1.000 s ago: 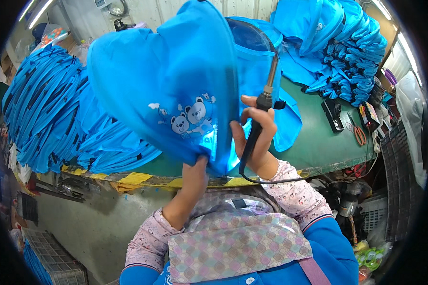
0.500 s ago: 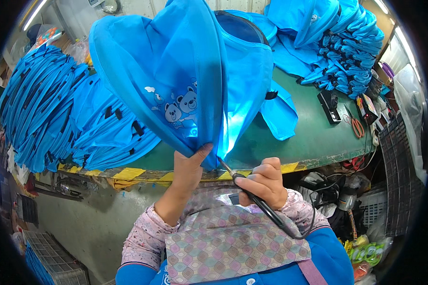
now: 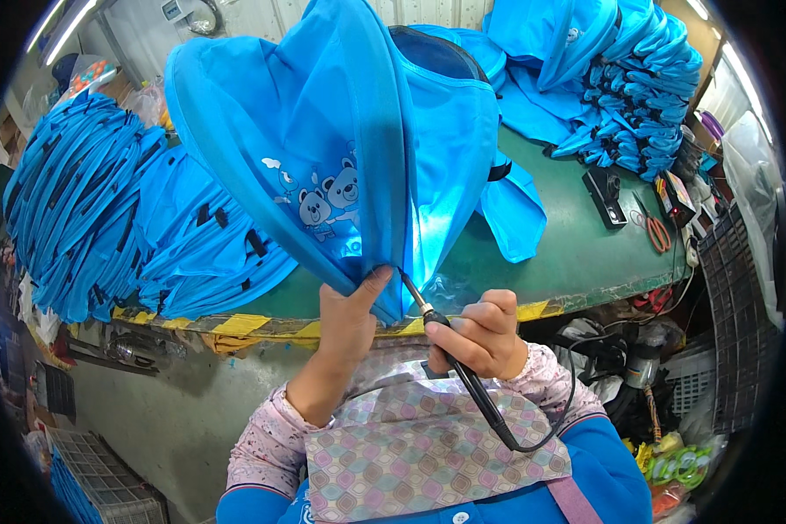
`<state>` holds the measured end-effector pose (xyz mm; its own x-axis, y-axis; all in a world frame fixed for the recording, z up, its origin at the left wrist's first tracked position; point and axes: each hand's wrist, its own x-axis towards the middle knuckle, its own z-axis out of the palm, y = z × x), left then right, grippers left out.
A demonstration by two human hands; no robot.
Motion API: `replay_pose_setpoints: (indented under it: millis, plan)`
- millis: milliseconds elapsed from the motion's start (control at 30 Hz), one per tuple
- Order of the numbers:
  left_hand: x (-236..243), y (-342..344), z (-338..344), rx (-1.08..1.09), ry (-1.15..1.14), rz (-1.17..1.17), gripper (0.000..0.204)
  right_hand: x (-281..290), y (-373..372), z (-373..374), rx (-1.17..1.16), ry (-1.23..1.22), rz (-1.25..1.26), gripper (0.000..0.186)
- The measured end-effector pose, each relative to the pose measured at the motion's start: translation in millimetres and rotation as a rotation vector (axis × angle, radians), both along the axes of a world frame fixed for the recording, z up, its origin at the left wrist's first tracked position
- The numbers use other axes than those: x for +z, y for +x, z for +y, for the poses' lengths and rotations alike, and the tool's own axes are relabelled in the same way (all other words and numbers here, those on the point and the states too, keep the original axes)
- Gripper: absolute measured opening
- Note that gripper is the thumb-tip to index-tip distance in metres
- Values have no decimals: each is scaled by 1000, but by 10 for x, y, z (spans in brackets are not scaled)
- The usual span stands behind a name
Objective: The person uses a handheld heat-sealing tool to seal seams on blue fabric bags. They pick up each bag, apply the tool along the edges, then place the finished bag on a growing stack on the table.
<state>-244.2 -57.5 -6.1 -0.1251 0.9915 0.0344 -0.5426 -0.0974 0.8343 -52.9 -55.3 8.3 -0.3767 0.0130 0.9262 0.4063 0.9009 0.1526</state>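
Note:
A blue fabric canopy [image 3: 450,131] with printed cartoon bears and a dark mesh window stands before me, its gathered lower corner pointing toward me. My left hand [image 3: 348,319] pinches that corner, thumb on top of the cloth. In my right hand [image 3: 480,336] is a soldering iron [image 3: 472,380], fingers wrapped round its black handle and a black cord trailing from its end. The iron's metal tip meets the canopy's seam just right of my left thumb; whether it pierces the cloth cannot be made out. Bright light glows on the fabric by the tip.
Stacks of folded blue canopies lie at the left [image 3: 79,201] and the far right [image 3: 633,105] of the green table [image 3: 576,249]. Orange-handled scissors [image 3: 658,234], a black device [image 3: 604,196] and a small box [image 3: 674,199] sit at the right. Yellow-black tape edges the table.
The soldering iron's tip has moved up along the seam, and its handle is steeper. My left hand keeps its pinch on the corner. The view has shifted slightly.

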Motion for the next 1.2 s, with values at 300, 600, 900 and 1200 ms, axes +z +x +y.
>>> replay_pose_setpoints:
  millis: [300, 600, 900, 1200]
  plan:
    - [-113, -102, 61, 27, 59, 96, 36, 125, -23, 126, 153, -326, 153, 33]
    - [-426, 21, -86, 537, 278, 615, 30, 82, -218, 829, 57, -220, 214, 80]
    - [-459, 30, -1, 184, 82, 270, 19, 214, -270, 582, -169, -98, 187, 64]
    - [-392, 188, 165, 315, 74, -26, 22, 275, -93, 95, 127, -275, 104, 31]
